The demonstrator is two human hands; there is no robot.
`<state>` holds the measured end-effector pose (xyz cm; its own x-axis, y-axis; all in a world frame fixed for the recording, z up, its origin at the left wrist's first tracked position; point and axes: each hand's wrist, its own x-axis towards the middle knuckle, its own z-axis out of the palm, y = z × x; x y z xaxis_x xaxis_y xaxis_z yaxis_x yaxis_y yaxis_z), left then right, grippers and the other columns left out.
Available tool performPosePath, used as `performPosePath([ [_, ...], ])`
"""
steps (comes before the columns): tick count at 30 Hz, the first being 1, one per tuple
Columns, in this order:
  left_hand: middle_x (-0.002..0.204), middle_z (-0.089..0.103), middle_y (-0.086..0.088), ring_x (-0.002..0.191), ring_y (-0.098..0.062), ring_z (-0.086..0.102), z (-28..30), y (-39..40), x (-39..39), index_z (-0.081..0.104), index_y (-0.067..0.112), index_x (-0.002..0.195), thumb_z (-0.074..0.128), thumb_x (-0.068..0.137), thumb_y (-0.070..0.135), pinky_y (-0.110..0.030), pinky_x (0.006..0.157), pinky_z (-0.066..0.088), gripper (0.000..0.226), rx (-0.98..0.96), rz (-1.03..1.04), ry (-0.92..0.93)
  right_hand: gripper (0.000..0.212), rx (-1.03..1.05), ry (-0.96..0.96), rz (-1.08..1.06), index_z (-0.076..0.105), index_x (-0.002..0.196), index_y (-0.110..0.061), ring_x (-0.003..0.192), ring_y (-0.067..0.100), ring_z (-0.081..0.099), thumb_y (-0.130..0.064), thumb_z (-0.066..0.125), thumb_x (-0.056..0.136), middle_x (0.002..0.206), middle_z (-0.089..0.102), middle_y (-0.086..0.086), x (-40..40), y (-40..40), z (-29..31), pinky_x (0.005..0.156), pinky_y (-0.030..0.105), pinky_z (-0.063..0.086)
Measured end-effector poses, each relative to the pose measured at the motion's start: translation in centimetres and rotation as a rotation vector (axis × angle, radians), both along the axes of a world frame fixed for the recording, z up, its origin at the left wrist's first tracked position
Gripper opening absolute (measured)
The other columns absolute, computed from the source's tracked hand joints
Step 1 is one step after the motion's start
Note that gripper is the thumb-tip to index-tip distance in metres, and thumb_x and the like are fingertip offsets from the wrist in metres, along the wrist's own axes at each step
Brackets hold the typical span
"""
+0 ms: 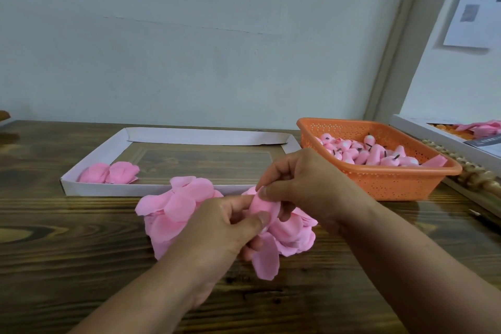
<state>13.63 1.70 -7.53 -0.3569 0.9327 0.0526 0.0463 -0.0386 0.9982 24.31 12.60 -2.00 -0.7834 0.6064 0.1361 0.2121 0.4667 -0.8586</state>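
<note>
Pink fabric fills the middle of the scene: a loose heap of petals lies on the wooden desk, spreading under both hands, too overlapped to count. Just above that heap the two hands meet on one small pink bud. The left hand pinches it from below between thumb and curled fingers. The right hand comes from above with its fingertips closed on the top of the same bud. One long petal hangs down beneath the left hand, touching the heap.

Behind the heap lies one shallow white cardboard tray. In its near left corner sit two finished pink flowers, the left flower and the right flower, side by side and touching.

To the right stands one orange perforated basket, near the right wrist. It holds a pile of pink buds with short dark stems, well over a dozen, too crowded for an exact count. Farther right, at the frame's edge, a second white tray holds more pink petals. One printed sheet hangs on the wall above it.
</note>
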Motion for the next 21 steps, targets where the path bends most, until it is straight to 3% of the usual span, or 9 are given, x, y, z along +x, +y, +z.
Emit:
performPosePath([
  [3,0.067,0.066,-0.007,0.052,-0.008,0.051,0.0,0.1,0.0,0.075,0.028,0.092,0.06,0.09,0.019,-0.017,0.048,0.043,0.017,-0.003,0.016,0.013,0.015,-0.023,0.032,0.015,0.068,0.07,-0.003,0.044,0.016,0.057,0.007,0.062,0.079,0.058,0.065,0.014,0.1,0.0,0.0,0.047,0.023,0.051],
  [6,0.06,0.062,0.0,0.051,-0.006,0.049,0.2,-0.1,-0.1,0.078,0.025,0.084,0.057,0.092,0.014,-0.016,0.047,0.042,0.025,-0.001,-0.011,-0.051,0.014,-0.115,0.04,0.095,0.069,0.081,0.004,0.055,0.019,0.059,0.007,0.055,0.083,0.071,0.066,0.024,0.5,0.2,0.2,0.058,0.026,0.054],
  [10,0.06,0.058,-0.002,0.054,-0.008,0.05,0.9,-0.6,-0.4,0.077,0.02,0.073,0.056,0.092,0.013,-0.016,0.048,0.043,0.029,-0.019,-0.073,-0.118,0.028,-0.231,0.012,0.248,0.07,0.089,0.001,0.071,0.023,0.062,0.017,0.051,0.075,0.081,0.068,0.02,1.5,0.5,0.4,0.068,0.028,0.053],
  [16,0.06,0.056,-0.004,0.053,-0.007,0.05,2.0,-0.9,-0.3,0.075,0.015,0.066,0.059,0.086,0.016,-0.016,0.048,0.044,0.026,-0.037,-0.153,-0.192,0.032,-0.199,0.103,0.227,0.069,0.086,-0.002,0.066,0.023,0.059,0.024,0.055,0.075,0.077,0.066,0.016,1.9,0.4,0.3,0.059,0.026,0.051],
  [21,0.064,0.057,-0.006,0.053,-0.007,0.051,2.2,-1.2,-0.2,0.073,0.011,0.07,0.061,0.085,0.014,-0.015,0.048,0.043,0.02,-0.038,-0.179,-0.196,0.029,-0.126,0.067,0.222,0.068,0.091,-0.01,0.062,0.022,0.056,0.014,0.065,0.076,0.076,0.064,0.014,1.9,0.3,0.4,0.063,0.032,0.048],
])
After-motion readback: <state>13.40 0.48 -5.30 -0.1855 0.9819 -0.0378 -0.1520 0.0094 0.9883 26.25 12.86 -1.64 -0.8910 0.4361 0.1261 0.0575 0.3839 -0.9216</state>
